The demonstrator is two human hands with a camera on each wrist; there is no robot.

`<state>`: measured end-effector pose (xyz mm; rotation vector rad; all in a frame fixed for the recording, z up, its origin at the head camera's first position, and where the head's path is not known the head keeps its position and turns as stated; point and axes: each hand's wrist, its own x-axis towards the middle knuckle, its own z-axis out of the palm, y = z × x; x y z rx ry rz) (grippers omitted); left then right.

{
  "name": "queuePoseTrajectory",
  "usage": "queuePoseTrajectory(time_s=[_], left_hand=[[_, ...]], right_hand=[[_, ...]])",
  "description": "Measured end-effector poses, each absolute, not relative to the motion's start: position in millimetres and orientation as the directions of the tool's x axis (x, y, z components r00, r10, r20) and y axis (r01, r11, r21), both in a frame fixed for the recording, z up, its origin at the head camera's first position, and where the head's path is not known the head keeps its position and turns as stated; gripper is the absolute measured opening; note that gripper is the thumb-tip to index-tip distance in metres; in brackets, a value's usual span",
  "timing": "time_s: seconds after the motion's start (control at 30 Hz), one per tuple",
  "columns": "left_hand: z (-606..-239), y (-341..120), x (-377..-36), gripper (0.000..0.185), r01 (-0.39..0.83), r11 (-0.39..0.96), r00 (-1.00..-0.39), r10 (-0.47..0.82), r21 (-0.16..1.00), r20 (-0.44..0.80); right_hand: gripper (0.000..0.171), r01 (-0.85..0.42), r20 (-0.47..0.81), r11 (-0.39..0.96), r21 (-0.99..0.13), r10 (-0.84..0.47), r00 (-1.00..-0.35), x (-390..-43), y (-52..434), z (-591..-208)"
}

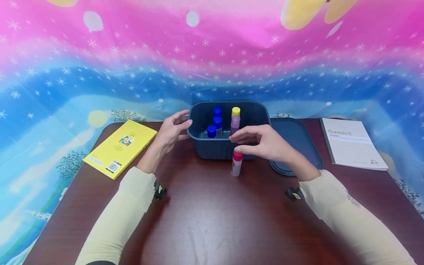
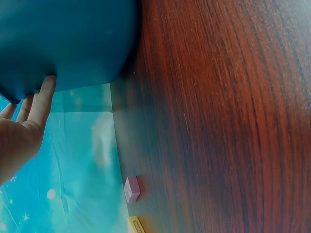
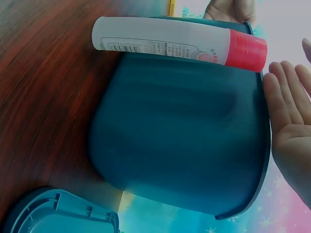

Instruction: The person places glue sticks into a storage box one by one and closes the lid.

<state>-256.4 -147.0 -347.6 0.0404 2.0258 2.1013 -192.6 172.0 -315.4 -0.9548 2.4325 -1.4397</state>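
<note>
Low in the centre of the head view, the red-capped bottle (image 1: 236,163) stands upright on the table (image 1: 212,213), just before the bin (image 1: 228,127). The right hand (image 1: 265,143) hovers above its cap, fingers relaxed, holding nothing. It should close squarely on the cap and lift straight up. At centre left, the left hand (image 1: 172,130) lies open against the bin's wall, steadying it.

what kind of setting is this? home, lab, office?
Probably a staged tabletop recording setup, not a real home or lab: a printed starry backdrop hangs behind a small wood-grain table, with props laid out, a blue bin of capped bottles and a yellow book.
</note>
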Motion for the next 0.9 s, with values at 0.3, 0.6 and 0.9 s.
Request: queuePoseTrajectory(time_s=[0.3,0.6,0.9], left_hand=[[-348.3,-147.7,-256.2,0.058,-0.141,-0.025,-0.975,0.177,0.99,-0.135],[-348.8,-147.4,-256.5,0.057,-0.14,-0.037,-0.975,0.179,0.99,-0.131],[-347.4,-146.5,-256.4,0.055,-0.135,-0.05,-0.976,0.18,0.99,-0.124]], right_hand=[[0.045,-0.468,0.072,0.4,-0.788,-0.695,-0.715,-192.3,172.6,-323.7],[0.041,-0.467,0.032,0.451,-0.761,-0.692,-0.721,-192.5,168.3,-329.7],[0.033,-0.441,0.065,0.444,-0.78,-0.643,-0.763,-191.4,165.5,-328.7]])
